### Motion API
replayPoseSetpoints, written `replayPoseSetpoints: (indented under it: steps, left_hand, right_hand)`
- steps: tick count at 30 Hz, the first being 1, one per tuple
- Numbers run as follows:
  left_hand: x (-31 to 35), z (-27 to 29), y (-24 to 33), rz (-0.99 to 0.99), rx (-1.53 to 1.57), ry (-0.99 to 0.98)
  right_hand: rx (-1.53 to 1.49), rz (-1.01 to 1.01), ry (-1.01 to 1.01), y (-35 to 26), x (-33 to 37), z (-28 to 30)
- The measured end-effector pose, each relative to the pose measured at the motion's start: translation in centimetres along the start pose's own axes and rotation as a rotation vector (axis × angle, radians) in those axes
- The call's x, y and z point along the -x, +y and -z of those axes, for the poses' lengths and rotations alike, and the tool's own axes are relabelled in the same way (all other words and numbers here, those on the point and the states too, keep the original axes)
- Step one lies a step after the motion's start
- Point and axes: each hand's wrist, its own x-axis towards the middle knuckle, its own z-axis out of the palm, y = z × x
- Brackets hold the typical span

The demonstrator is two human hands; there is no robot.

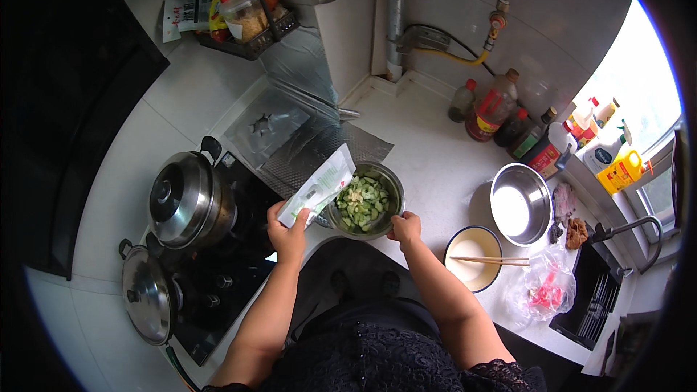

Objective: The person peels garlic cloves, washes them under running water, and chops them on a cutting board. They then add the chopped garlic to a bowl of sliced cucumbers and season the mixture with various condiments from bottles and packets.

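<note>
My left hand [289,231] is closed round the lower end of a white and green pouch [323,183], tilted with its upper end over the left rim of a steel bowl. The steel bowl [398,192] stands near the counter's front edge. Sliced cucumber [361,208] fills it, with a small pale chopped heap, perhaps garlic, on top. My right hand [405,228] grips the bowl's right rim, fingers closed. Whether anything is coming out of the pouch cannot be made out.
A lidded steel pot [185,199] and a lidded pan [147,294] stand on the black stove at left. To the right are an empty steel basin [520,203], an enamel bowl [465,277] with chopsticks [490,260], a plastic bag [541,290] and the sink [592,297]. Bottles [497,105] line the back.
</note>
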Motion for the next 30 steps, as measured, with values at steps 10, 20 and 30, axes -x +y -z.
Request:
replayPoseSetpoints:
  steps: [10,20,30]
  left_hand:
    - [2.6,2.5,1.2,-0.024,-0.078,-0.037]
    - [1.4,-0.5,0.6,-0.130,-0.043,-0.053]
    - [0.6,-1.1,0.7,-0.156,-0.021,0.010]
  right_hand:
    - [0.007,0.004,0.003,-0.3,0.2,0.0]
    - [0.003,0.011,0.000,-0.3,0.3,-0.1]
    - [0.001,-0.005,-0.020,0.1,-0.1,0.2]
